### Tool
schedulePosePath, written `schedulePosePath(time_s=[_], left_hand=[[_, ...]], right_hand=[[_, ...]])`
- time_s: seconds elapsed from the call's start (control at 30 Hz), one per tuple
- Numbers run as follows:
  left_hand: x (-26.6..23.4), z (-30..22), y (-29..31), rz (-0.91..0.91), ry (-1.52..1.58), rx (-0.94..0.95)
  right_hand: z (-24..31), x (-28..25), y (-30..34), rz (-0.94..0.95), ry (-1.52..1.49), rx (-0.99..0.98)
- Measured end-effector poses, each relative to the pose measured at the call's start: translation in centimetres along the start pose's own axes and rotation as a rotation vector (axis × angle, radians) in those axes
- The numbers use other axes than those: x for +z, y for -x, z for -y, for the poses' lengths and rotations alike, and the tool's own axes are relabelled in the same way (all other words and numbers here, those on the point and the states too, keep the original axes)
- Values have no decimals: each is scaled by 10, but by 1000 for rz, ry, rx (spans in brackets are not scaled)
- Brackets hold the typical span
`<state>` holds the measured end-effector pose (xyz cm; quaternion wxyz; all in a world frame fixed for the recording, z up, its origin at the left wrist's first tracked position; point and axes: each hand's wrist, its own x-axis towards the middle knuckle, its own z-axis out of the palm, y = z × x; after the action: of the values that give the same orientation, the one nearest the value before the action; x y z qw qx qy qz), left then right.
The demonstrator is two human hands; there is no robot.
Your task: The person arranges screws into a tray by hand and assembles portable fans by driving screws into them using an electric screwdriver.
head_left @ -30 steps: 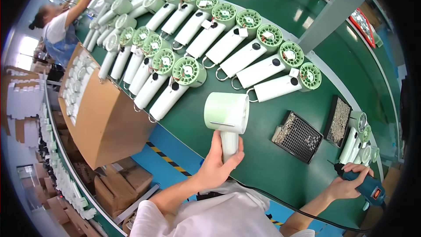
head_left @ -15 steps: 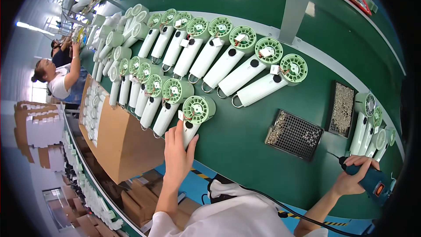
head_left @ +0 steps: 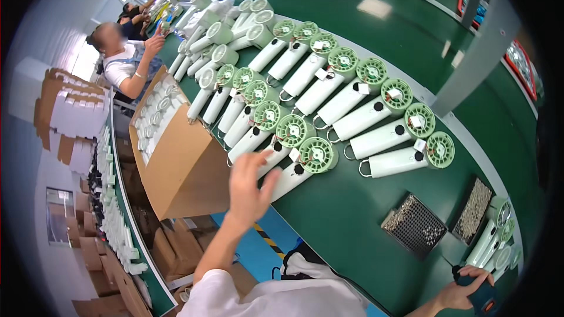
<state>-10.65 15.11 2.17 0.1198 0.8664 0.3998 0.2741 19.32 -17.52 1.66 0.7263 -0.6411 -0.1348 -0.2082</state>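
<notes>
My left hand (head_left: pixel 249 191) is open, thumb and fingers apart, over the handles of the nearest handheld fans in the front row. The closest fan (head_left: pixel 318 155) has a pale green round head, a white handle and a small white connector on thin wires. Part of the handle beside it is hidden behind my fingers. At the lower right, my right hand (head_left: pixel 464 291) is wrapped round a dark teal electric screwdriver (head_left: pixel 483 300), its bit pointing toward the screw trays. Behind the front row lies a second row of similar fans (head_left: pixel 392 161), most with wire loops at the handle ends.
A black grid tray (head_left: pixel 415 226) holds loose screws, and another screw-filled tray (head_left: pixel 472 210) is beside it. More fans (head_left: pixel 489 240) lie at the right edge. An open cardboard box (head_left: pixel 191 170) of white parts stands left. A metal post (head_left: pixel 479 53) rises behind. Co-workers sit far left.
My left hand has let go of the nearest fan and come away from its handle. The head view has shifted, and the screwdriver remains in my right hand.
</notes>
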Motion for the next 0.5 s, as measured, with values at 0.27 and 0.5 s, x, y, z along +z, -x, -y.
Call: schedulePosePath(time_s=[0.27, 0.5], left_hand=[[-40, 240, -123, -310, -263, -160], [-34, 294, -147, 229, -207, -449]], right_hand=[[13, 35, 0, -43, 18, -248], [15, 39, 0, -53, 108, -262]])
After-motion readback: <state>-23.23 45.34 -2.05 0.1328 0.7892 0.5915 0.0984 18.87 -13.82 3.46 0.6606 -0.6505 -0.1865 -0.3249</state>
